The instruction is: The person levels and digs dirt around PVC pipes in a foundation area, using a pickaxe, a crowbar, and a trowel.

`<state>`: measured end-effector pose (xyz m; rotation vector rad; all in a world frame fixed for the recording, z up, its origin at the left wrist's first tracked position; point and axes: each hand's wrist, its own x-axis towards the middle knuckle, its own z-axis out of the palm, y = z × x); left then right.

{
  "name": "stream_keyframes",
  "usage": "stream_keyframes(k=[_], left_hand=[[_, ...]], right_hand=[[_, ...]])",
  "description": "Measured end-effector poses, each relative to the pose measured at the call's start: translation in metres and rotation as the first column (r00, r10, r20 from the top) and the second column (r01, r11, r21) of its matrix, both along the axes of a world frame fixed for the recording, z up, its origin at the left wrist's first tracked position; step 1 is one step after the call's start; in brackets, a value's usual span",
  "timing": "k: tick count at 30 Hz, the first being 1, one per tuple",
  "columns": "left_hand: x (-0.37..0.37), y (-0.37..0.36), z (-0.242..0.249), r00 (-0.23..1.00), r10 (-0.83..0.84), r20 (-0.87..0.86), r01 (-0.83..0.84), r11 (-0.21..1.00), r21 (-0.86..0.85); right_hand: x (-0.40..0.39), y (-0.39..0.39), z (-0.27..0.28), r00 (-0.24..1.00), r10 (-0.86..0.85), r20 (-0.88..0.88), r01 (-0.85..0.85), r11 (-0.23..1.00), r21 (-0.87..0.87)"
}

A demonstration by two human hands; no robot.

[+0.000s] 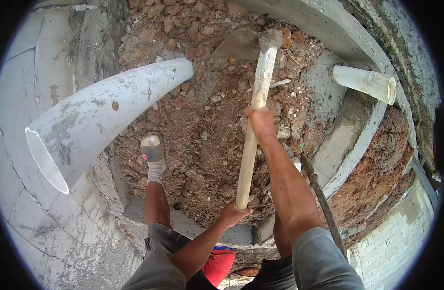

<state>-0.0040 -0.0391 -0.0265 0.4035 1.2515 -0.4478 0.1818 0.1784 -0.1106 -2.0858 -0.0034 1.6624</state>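
A hoe with a pale wooden handle [253,140] runs upright through the middle of the view. Its muddy blade [239,43] lies against the reddish, stony soil [202,116] at the top. My left hand [234,213] is wrapped round the lower end of the handle. Higher up, my right hand [261,122] grips the middle of the same handle. Around the blade are clods, stones and bits of brick.
A wide white pipe [106,108] sticks out at the left, a shorter one [364,82] at the right. Grey concrete walls [347,29] border the soil. My sandalled foot [153,147] stands on the soil. A dark stick [323,203] leans beside my right arm.
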Motion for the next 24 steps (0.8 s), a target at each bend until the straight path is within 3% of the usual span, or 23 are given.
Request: stream_keyframes(k=[2,4,5,6,7,8,10,11,13,14,16,17,19,20,21,23,24], left_hand=[[-0.004,-0.052,0.029,0.996,0.089,0.003,-0.089,0.995,0.039],[-0.019,-0.121,0.047,0.999,0.043,0.0,-0.041,0.966,-0.254],[-0.024,-0.131,0.07,0.989,0.141,0.031,-0.118,0.915,-0.385],[-0.046,-0.202,0.077,0.993,-0.025,0.114,0.064,0.933,-0.354],[-0.051,-0.211,0.104,0.965,-0.141,0.222,0.219,0.899,-0.379],[-0.047,-0.187,0.137,0.946,-0.093,0.31,0.178,0.95,-0.257],[-0.056,-0.221,0.154,0.877,0.182,0.445,-0.016,0.937,-0.35],[-0.055,-0.226,0.156,0.889,0.06,0.455,0.076,0.958,-0.276],[-0.045,-0.225,0.143,0.868,-0.196,0.456,0.267,0.959,-0.096],[-0.024,-0.165,0.121,0.848,-0.355,0.393,0.411,0.909,-0.066],[0.014,-0.095,0.061,0.893,-0.404,0.197,0.348,0.899,0.264],[0.029,-0.048,0.027,0.871,-0.468,0.152,0.375,0.832,0.409],[0.048,0.019,-0.022,0.878,-0.479,-0.013,0.388,0.693,0.608],[0.047,0.036,-0.039,0.908,-0.418,-0.022,0.33,0.685,0.65],[0.042,0.042,-0.053,0.942,-0.331,0.051,0.275,0.852,0.445],[0.035,0.028,-0.036,0.932,-0.362,-0.012,0.357,0.913,0.198],[0.039,-0.017,-0.021,0.965,-0.25,-0.084,0.263,0.934,0.243]], right_hand=[[-0.017,-0.048,0.008,0.992,-0.073,-0.102,0.063,0.993,-0.098],[-0.043,-0.1,0.025,0.988,-0.036,-0.15,0.012,0.987,-0.159],[-0.057,-0.134,0.033,0.982,-0.016,-0.191,-0.021,0.981,-0.191],[-0.072,-0.162,0.056,0.984,-0.09,-0.156,0.053,0.972,-0.229],[-0.085,-0.202,0.065,0.969,-0.106,-0.221,0.043,0.962,-0.271],[-0.088,-0.222,0.088,0.97,-0.117,-0.211,0.046,0.947,-0.316],[-0.086,-0.26,0.119,0.954,-0.257,-0.156,0.196,0.926,-0.323],[-0.072,-0.27,0.13,0.951,-0.283,-0.126,0.244,0.935,-0.256],[-0.024,-0.224,0.153,0.949,-0.316,-0.003,0.309,0.929,-0.205],[0.0,-0.189,0.156,0.877,-0.479,0.018,0.48,0.877,-0.015],[0.054,-0.133,0.146,0.901,-0.429,-0.057,0.431,0.875,0.22],[0.07,-0.097,0.135,0.883,-0.466,-0.059,0.461,0.837,0.295],[0.092,-0.04,0.098,0.906,-0.418,-0.068,0.4,0.79,0.465],[0.092,-0.021,0.072,0.918,-0.389,-0.075,0.38,0.813,0.442],[0.085,-0.009,0.045,0.93,-0.359,-0.084,0.36,0.837,0.411],[0.042,-0.011,-0.013,0.968,-0.235,-0.084,0.245,0.959,0.145],[0.017,-0.025,-0.025,0.986,-0.123,-0.116,0.127,0.992,0.021]])
